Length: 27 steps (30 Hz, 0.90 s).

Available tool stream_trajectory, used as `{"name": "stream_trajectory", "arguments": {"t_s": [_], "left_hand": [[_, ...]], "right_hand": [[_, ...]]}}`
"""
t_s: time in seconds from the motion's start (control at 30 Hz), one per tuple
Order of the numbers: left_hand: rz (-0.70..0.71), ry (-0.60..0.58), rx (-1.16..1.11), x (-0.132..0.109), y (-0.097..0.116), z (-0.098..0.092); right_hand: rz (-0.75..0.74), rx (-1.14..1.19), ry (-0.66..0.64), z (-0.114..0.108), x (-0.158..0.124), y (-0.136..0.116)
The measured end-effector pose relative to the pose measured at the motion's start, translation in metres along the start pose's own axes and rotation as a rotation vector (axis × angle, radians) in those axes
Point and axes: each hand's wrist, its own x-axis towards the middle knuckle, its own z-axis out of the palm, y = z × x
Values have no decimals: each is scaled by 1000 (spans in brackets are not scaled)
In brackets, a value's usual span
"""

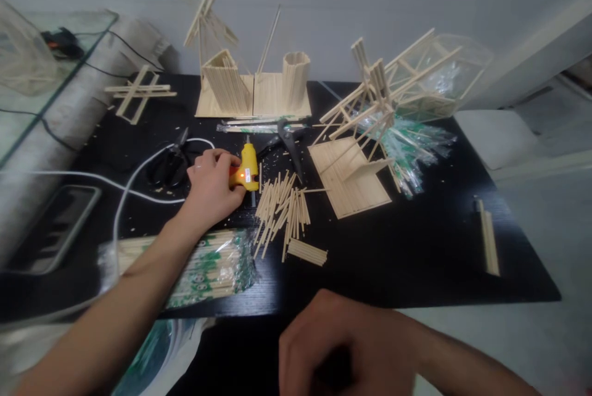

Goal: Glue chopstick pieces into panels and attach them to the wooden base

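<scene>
My left hand (213, 183) is closed around the orange grip of a yellow hot glue gun (250, 165), which has a small light glowing on it. Its nozzle points toward the back of the black table. Just right of the gun lies a loose pile of short cut sticks (280, 208), with a small flat panel of joined sticks (308, 252) at its near end. My right hand (349, 343) is near the table's front edge, its fingers curled in. The bottom of the picture cuts off its fingertips, so anything in them is hidden.
Black scissors (171, 161) and dark pliers (287, 143) lie near the gun. A bag of chopsticks (208, 266) sits under my left forearm, beside a white cable (120, 211). Stick models (226, 87) stand at the back; a square stick base (349, 177) and wrappers (411, 149) are right.
</scene>
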Motion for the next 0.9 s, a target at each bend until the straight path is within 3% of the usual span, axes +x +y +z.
{"name": "stream_trajectory", "arguments": {"t_s": [0.13, 0.23, 0.33, 0.4, 0.5, 0.6, 0.77, 0.9], "left_hand": [[-4, -24, -24, 0, 0, 0], [-2, -24, -37, 0, -1, 0], [2, -38, -53, 1, -2, 1], [3, -47, -63, 2, -3, 1], [1, -53, -67, 2, -3, 2], [7, -62, -61, 3, -4, 2], [2, -76, -60, 4, -6, 3], [-4, -72, -66, 4, -5, 3]], "right_hand": [[213, -417, 130, 30, -9, 55], [299, -653, 110, 46, -17, 92], [299, -746, 70, 46, -17, 111], [324, -762, 19, 42, -14, 114], [472, -768, 55, 36, -16, 109], [559, -746, 186, 38, -26, 106], [733, -540, 573, 51, -31, 117], [808, -478, 619, 57, -7, 137]]}}
